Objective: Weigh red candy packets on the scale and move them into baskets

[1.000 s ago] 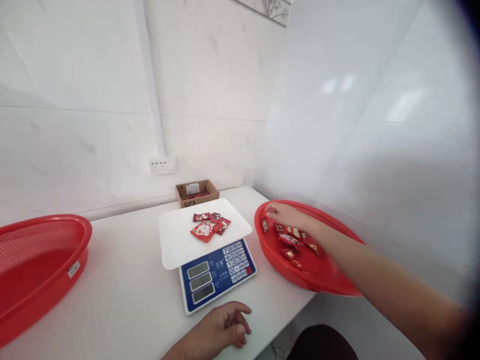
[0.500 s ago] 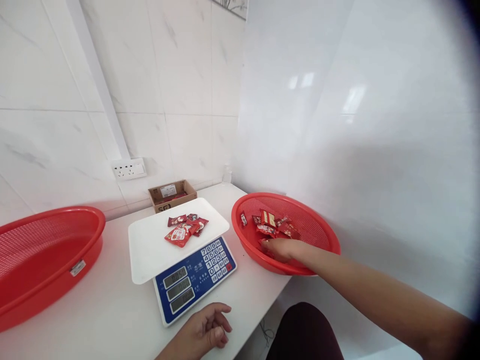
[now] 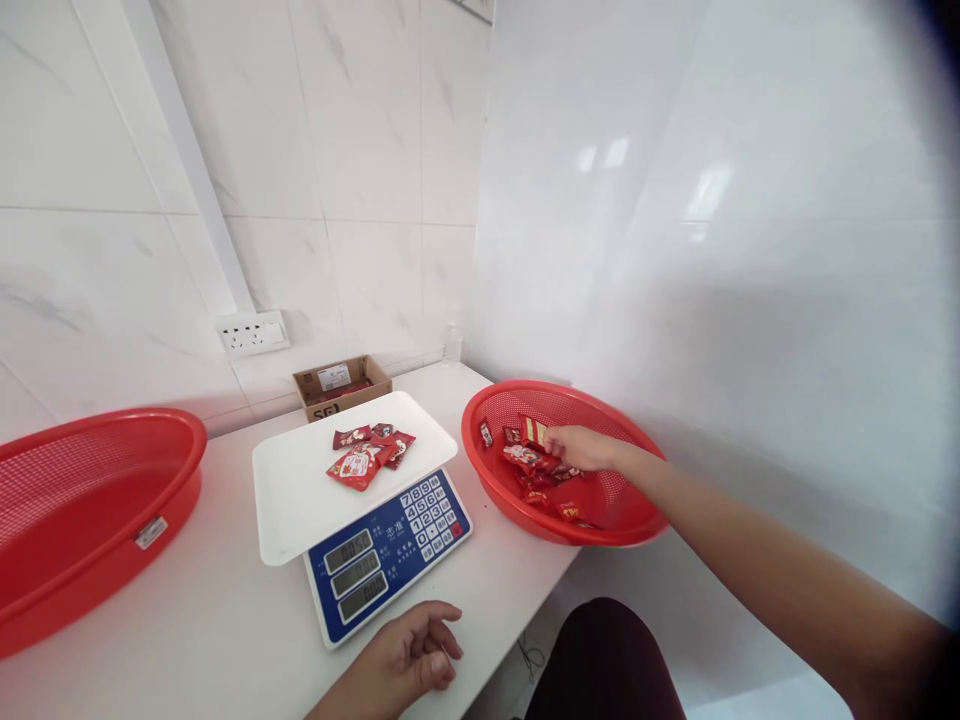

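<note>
My right hand (image 3: 581,448) reaches into the red oval basket (image 3: 487,490) on the right. Its fingers are closed at the edge of a red and cream snack packet (image 3: 532,431); the fingertips are partly hidden. Several other small red packets (image 3: 523,456) lie about it in the basket. My left hand (image 3: 421,650) is open and holds nothing, its fingers loosely bent, at the table's front edge below the scale. On the white pan (image 3: 289,490) of the blue digital scale (image 3: 397,540) sits a small pile of red packets (image 3: 360,462).
Another red basket (image 3: 176,470) stands at the left of the white table (image 3: 225,620). Behind the scale is an open cardboard box (image 3: 330,405) with dark red contents. A small clear object (image 3: 452,342) sits in the back corner. A wall socket (image 3: 253,333) is above the table.
My right hand has moved up and back within the basket, from the near packets to the red and cream one, uncovering packets near the front rim. My left hand stays in place.
</note>
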Motion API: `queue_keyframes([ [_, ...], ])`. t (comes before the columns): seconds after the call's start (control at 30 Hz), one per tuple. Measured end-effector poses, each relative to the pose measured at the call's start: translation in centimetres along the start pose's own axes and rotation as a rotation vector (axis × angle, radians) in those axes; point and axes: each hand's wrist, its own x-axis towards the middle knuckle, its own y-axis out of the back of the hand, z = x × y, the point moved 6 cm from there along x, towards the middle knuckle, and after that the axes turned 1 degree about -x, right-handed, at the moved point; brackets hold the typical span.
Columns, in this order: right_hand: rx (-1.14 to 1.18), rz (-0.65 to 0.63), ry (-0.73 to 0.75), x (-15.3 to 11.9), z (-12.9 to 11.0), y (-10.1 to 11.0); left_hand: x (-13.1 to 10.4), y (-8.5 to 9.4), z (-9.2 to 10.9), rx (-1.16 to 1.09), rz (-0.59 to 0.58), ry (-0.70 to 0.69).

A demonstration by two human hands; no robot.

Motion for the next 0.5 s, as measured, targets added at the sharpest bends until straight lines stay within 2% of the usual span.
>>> queue_keyframes([
  [0.17, -0.084, -0.087, 0.047, -0.3, -0.1, -1.0, 0.0, -0.1, 0.4, -0.011, 0.003, 0.01],
  [0.33, -0.152, -0.199, 0.065, -1.1, -1.3, -2.4, -0.1, -0.5, 1.3, -0.019, 0.002, 0.027],
  [0.5, -0.175, -0.305, 0.011, -2.0, -1.9, -3.9, -0.2, -0.6, 1.4, -0.018, 0.001, 0.023],
])
